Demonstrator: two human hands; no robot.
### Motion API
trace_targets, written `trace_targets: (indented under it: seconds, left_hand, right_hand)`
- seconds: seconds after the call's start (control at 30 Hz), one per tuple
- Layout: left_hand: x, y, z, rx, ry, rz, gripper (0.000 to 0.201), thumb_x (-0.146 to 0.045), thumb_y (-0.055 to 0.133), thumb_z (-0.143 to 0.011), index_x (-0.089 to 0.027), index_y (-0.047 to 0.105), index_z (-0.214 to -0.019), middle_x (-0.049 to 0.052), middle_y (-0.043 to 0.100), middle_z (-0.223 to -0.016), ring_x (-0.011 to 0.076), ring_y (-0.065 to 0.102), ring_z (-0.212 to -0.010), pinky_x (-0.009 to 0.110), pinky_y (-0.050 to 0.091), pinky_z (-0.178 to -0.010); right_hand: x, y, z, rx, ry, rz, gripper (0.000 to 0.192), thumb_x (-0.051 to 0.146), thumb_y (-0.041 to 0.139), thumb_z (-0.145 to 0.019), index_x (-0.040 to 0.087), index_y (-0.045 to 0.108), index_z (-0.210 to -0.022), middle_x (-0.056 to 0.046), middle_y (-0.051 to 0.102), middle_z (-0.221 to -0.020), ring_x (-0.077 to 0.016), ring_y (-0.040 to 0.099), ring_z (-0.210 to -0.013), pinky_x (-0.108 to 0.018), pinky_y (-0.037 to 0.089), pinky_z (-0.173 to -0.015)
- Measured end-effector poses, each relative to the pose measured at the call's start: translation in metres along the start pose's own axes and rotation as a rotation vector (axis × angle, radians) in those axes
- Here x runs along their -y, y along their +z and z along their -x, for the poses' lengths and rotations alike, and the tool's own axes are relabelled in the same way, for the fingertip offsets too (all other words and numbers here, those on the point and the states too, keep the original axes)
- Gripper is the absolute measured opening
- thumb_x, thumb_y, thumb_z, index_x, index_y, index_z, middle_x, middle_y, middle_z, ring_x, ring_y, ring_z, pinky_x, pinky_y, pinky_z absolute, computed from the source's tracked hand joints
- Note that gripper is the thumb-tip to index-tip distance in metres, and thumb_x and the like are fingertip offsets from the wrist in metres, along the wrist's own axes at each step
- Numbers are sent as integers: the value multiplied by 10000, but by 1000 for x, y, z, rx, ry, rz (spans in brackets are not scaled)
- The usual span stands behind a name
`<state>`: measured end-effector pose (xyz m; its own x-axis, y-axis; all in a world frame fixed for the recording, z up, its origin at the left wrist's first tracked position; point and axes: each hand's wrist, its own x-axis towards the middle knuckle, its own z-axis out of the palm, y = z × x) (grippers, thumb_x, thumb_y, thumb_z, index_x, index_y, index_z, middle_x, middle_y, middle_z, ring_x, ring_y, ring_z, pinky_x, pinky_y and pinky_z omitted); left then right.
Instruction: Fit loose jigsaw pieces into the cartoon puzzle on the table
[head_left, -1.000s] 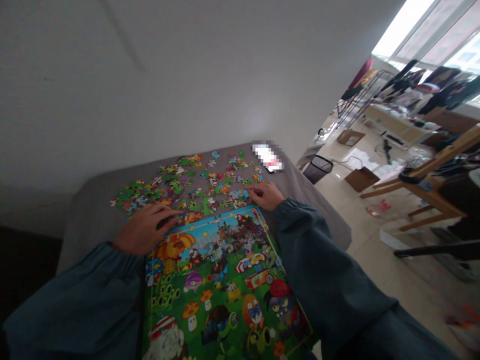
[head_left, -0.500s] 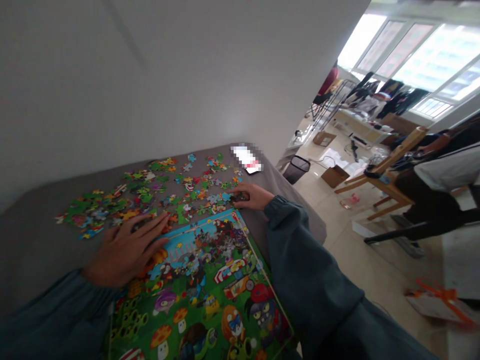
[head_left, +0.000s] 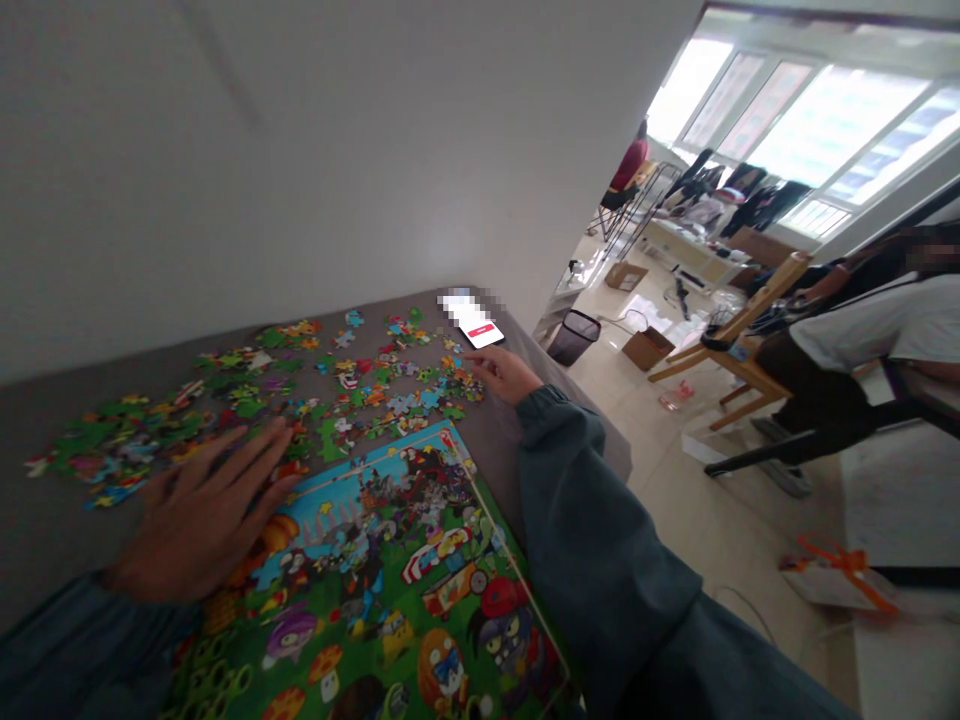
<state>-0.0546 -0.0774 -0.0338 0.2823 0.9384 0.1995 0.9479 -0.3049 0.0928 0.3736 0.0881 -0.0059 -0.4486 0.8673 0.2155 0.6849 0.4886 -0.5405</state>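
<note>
My left hand (head_left: 202,510) lies flat with its fingers stretched out, over loose jigsaw pieces and the upper left corner of the picture board (head_left: 375,560). Cartoon plants and zombies cover the board, and the hand hides part of its edge. Beyond the board, many loose jigsaw pieces (head_left: 405,402) are spread in a wide band over the grey cloth. At the right end of that band is my right hand (head_left: 510,373), its fingers loosely apart beside the pieces. I see nothing held in it. A lit phone (head_left: 481,328) lies just past its fingertips.
Grey cloth (head_left: 495,450) covers the table, which meets a pale wall (head_left: 337,150). Off the right edge stand a mesh waste bin (head_left: 574,338), cardboard boxes (head_left: 646,347) and a wooden chair (head_left: 757,330). A seated person (head_left: 885,325) is at the far right.
My right hand has drawn back from the pieces by the board's top right corner and its fingers have loosened. The view has turned a little right; my left hand stays spread.
</note>
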Motion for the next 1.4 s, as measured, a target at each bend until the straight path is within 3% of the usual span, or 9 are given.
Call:
trace_targets:
  seconds: [0.13,0.4,0.57,0.73,0.8,0.97,1.17,1.3,1.4]
  left_hand:
    - [-7,-4,-2,37,83,10,659,-566,211,-1050,-353,599,-1538,-10,580,-1613,336,523,-1443,575,371,-1173]
    - [-7,-1,0,236,70,19,622,-622,263,-1018,-469,526,-1560,-67,502,-1667,385,418,-1536,656,327,-1186]
    - [-13,-3,-1,119,56,-15,643,-552,199,-1042,-412,624,-1504,-31,527,-1658,362,445,-1508,629,320,-1210]
    - [-17,-4,-1,50,9,-44,668,-564,170,-1050,-403,704,-1416,5,512,-1670,328,394,-1549,612,322,-1220]
    - [-19,-4,-2,56,-28,-46,657,-578,179,-1049,-416,695,-1423,12,495,-1681,341,389,-1550,638,316,-1212]
    - [-22,-1,-1,22,-42,-74,665,-552,155,-1066,-395,642,-1490,39,422,-1724,381,363,-1553,692,261,-1216]
    - [-15,8,0,-20,-39,-45,615,-529,222,-1065,-392,597,-1534,32,430,-1717,348,338,-1564,611,245,-1259]
    - [-16,6,0,-12,-20,-43,624,-506,203,-1069,-381,602,-1532,53,424,-1719,369,333,-1565,647,262,-1237]
    - [-19,1,-1,10,-27,-41,637,-530,202,-1060,-380,626,-1511,68,449,-1702,387,355,-1553,673,273,-1222]
  right_hand:
    - [-6,-13,5,39,84,-39,308,153,664,-980,148,749,-1276,-58,749,-979,-135,609,-746,-282,498,-750]
    - [4,-11,9,263,81,-126,416,208,861,-851,130,748,-1243,1,700,-865,-102,552,-688,-248,441,-659]
    - [1,-9,12,393,57,-247,452,271,945,-745,154,741,-1132,34,682,-812,-90,552,-645,-230,435,-606]
    - [0,-15,18,491,169,-380,688,262,943,-724,144,613,-1316,77,666,-703,-116,597,-630,-234,449,-606]
    - [2,-17,19,440,220,-333,695,263,932,-746,130,597,-1340,83,649,-689,-119,587,-622,-245,442,-615]
    - [9,-13,13,180,247,-92,460,290,853,-866,123,679,-1257,50,630,-753,-119,571,-679,-265,417,-663]
    - [5,-3,7,73,261,23,304,296,773,-944,170,750,-1219,24,641,-787,-126,542,-680,-276,406,-671]
    - [6,4,4,-4,155,51,486,307,874,-855,170,730,-1299,-79,703,-1100,-198,626,-957,-337,482,-896]
    - [10,14,1,-24,73,70,417,334,877,-859,175,764,-1228,-99,711,-1104,-235,638,-1053,-385,483,-1002]
